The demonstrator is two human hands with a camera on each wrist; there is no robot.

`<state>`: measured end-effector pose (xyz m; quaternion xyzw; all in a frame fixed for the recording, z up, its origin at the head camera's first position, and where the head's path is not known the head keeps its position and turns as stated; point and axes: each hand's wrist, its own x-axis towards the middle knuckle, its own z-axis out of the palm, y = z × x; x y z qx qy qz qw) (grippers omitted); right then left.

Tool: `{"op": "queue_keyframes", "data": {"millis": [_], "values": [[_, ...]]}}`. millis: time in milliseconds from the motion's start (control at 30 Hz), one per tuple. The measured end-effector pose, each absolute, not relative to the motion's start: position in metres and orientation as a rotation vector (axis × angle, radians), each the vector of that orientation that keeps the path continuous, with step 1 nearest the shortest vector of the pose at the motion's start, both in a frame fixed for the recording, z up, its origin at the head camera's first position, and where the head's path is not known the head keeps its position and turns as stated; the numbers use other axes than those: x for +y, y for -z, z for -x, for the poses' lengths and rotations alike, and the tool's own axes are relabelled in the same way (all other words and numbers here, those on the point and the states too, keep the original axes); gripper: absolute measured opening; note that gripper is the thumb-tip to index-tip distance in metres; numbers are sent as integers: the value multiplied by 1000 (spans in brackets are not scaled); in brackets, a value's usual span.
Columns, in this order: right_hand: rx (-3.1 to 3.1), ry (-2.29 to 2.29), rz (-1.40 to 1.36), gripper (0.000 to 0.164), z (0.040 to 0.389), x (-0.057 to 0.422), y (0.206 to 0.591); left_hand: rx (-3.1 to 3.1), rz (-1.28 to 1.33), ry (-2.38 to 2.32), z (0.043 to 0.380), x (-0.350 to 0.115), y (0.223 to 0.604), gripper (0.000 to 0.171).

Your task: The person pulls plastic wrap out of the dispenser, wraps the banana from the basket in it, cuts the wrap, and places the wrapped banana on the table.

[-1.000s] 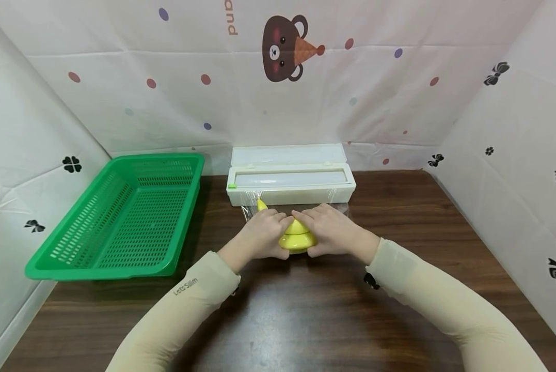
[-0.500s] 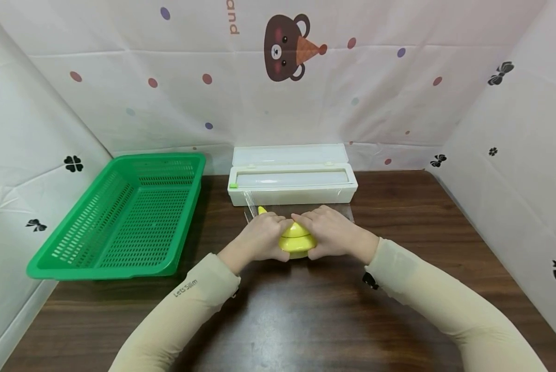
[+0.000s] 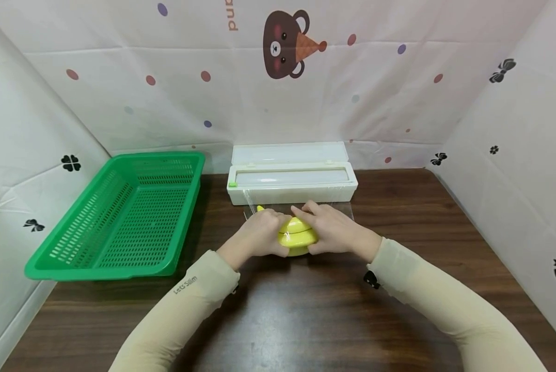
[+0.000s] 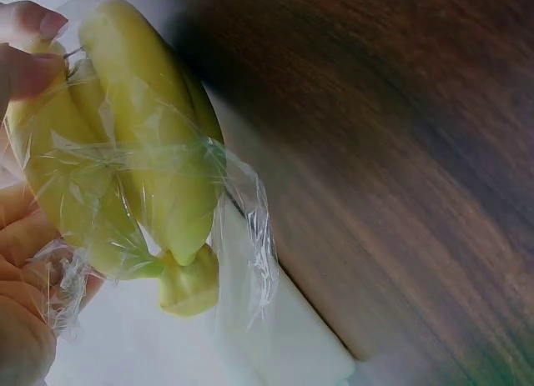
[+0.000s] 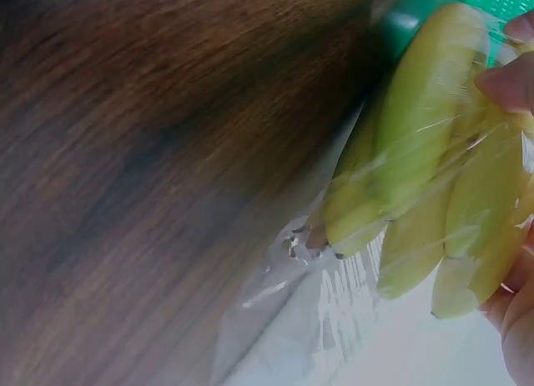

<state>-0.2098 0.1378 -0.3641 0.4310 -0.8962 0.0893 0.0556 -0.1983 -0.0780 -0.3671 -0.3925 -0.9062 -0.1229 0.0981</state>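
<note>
A bunch of yellow bananas [image 3: 298, 238] is held between both hands in front of the cling film dispenser, partly covered by the fingers. Clear cling film [image 4: 125, 157] lies over the bananas, wrinkled and bunched near the left palm in the left wrist view. My left hand [image 3: 263, 232] grips the bunch from its left end, near the stem [image 4: 190, 286]. On the other end, my right hand [image 3: 332, 227] grips it with thumb and fingers, and stretched film [image 5: 417, 186] crosses the banana tips in the right wrist view.
Behind the hands stands a white cling film dispenser [image 3: 291, 195] with its lid raised and a green slider at its left. Film reaches from its front toward the bananas. A green plastic basket [image 3: 177, 232] sits at left on the dark wooden table [image 3: 278, 320].
The bananas came slightly toward me, then tilted a little between the hands. My right hand's fingers lifted and spread somewhat. The dispenser and basket stay in place.
</note>
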Motion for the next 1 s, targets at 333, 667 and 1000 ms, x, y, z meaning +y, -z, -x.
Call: {"op": "queue_keyframes", "data": {"millis": [333,667,1000], "values": [[-2700,-408,-1323,56,211,145,367,-2824,1094,492,205,-80,367,59],[-2661,-272,-1319,82,210,148,371,-2918,1023,600,214,-79,364,55],[-2425,-38,-1240,83,206,142,380,-2951,1016,640,221,-77,361,41]]}}
